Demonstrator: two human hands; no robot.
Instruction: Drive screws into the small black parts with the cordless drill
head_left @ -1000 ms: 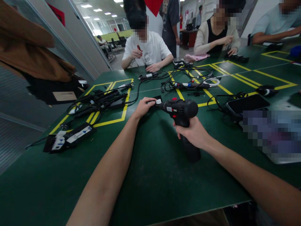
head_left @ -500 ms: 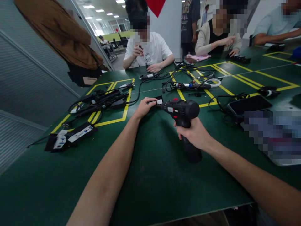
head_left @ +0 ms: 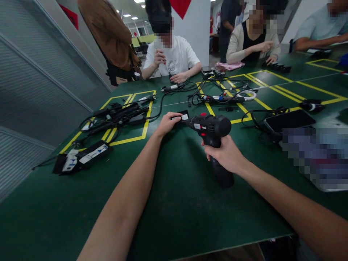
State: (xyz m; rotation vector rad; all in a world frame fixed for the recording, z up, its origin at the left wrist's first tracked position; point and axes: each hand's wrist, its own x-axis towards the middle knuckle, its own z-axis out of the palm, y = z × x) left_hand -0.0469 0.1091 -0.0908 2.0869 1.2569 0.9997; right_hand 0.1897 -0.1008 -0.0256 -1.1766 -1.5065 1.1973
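Note:
My right hand [head_left: 225, 154] is wrapped round the grip of a black cordless screwdriver [head_left: 212, 128] with red marks, its nose pointing left. Its tip meets a small black part with a white label [head_left: 181, 116] that lies on the green table [head_left: 176, 203]. My left hand [head_left: 167, 124] is closed on that small part, fingers pinching its near edge, holding it down on the table.
A heap of black cables and adapters [head_left: 116, 115] lies in a yellow-taped square at the left, with a black labelled unit [head_left: 83, 156] nearer. More cables [head_left: 223, 95] and a dark tablet [head_left: 288, 120] sit to the right. Other people sit across the table; one in brown stands at the far left.
My hands and the screwdriver have stayed put. The person in brown at the left has moved away toward the far end of the table.

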